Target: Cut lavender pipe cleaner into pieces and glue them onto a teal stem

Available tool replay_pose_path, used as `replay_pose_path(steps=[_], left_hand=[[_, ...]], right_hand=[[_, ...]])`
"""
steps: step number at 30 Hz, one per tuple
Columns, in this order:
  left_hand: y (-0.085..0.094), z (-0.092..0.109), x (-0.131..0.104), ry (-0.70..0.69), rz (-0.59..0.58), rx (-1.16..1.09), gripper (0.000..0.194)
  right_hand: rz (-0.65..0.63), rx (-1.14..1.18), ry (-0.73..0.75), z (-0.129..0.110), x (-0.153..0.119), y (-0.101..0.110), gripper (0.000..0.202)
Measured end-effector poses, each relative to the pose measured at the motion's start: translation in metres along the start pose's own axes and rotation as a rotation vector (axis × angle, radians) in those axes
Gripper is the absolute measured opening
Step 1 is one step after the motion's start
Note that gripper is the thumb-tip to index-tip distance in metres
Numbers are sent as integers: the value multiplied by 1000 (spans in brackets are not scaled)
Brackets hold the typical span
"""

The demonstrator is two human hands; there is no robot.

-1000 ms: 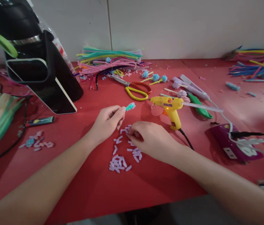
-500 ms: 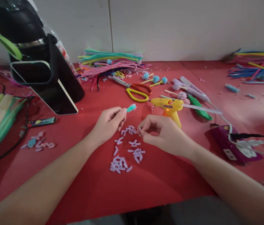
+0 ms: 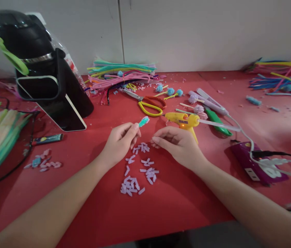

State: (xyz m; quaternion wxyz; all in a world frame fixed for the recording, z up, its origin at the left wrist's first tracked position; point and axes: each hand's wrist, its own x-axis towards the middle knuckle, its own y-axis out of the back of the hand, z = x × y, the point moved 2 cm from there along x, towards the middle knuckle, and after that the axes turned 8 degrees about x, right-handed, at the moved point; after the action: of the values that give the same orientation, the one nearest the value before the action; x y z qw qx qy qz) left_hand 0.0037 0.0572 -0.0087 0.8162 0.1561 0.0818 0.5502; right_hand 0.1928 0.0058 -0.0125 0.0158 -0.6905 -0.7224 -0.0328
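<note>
My left hand (image 3: 121, 142) is closed, its thumb and finger pinching a short fuzzy turquoise pipe-cleaner piece with pale lilac at its tip (image 3: 143, 121). The fuzzy end points up and to the right. Just right of it, my right hand (image 3: 174, 142) is closed in a pinch on a small lilac pipe-cleaner piece, mostly hidden by the fingertips. The two hands are apart. Below and between them lie loose cut lilac pieces (image 3: 130, 186) in small clusters on the red table (image 3: 104, 213). Behind my right hand stands a yellow hot glue gun (image 3: 180, 119) with a lit orange light.
Scissors (image 3: 150, 107) lie behind the hands, near blue pompom stems (image 3: 170, 91). Pipe-cleaner bundles (image 3: 119, 77) lie along the wall. At left stand a black bottle (image 3: 75, 89) and a phone (image 3: 55, 108). A purple power box (image 3: 251, 165) with cables sits at right.
My right hand's fingers have drawn closer together, and the lilac piece in them shows less. My left hand keeps its hold on the turquoise piece. The view has tilted slightly upward.
</note>
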Motion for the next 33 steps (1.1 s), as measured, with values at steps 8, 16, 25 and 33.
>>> replay_pose_path(steps=[8, 16, 25, 33], left_hand=[[-6, 4, -1, -62, 44, 103, 37], [-11, 7, -3, -84, 68, 176, 40], [-14, 3, -1, -133, 39, 226, 39], [-14, 3, -2, -123, 37, 228, 39]], right_hand=[[108, -20, 2, -5, 9, -13, 20], [172, 33, 9, -3, 9, -22, 17], [221, 26, 59, -3, 6, -27, 14], [231, -42, 87, -6, 4, -30, 16]])
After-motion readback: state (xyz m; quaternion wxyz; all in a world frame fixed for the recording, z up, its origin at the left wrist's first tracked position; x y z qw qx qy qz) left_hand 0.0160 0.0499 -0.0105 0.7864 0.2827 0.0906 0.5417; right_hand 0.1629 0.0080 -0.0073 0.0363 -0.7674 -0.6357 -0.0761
